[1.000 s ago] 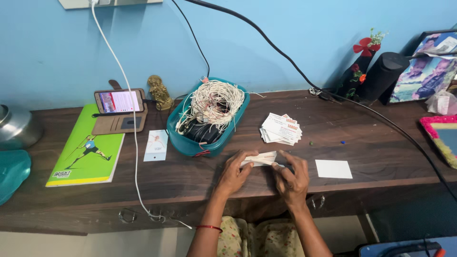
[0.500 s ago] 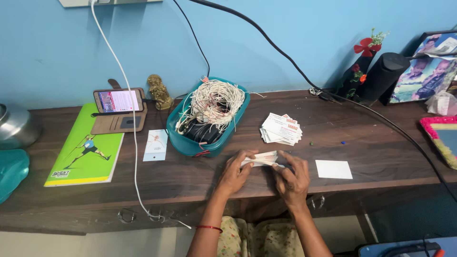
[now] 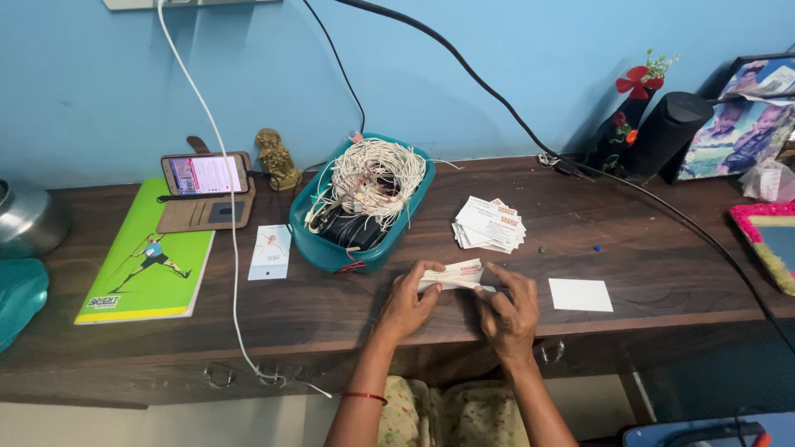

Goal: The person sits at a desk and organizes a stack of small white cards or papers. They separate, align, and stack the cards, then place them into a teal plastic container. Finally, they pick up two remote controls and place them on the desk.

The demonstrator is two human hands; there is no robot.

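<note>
I see a small stack of white cards (image 3: pixel 454 276) held at the desk's (image 3: pixel 646 265) near edge, left hand (image 3: pixel 406 302) pinching one end, right hand (image 3: pixel 507 306) closed on the other. I judge they're being squared up; next calls for even pressure. A loose card pile (image 3: pixel 489 223) and teal basket (image 3: pixel 331 248) lie beyond.

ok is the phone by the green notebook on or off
On. The phone lies in its open brown flip case with the screen lit, showing a bright pink and white page, and a white cable runs past it.
</note>
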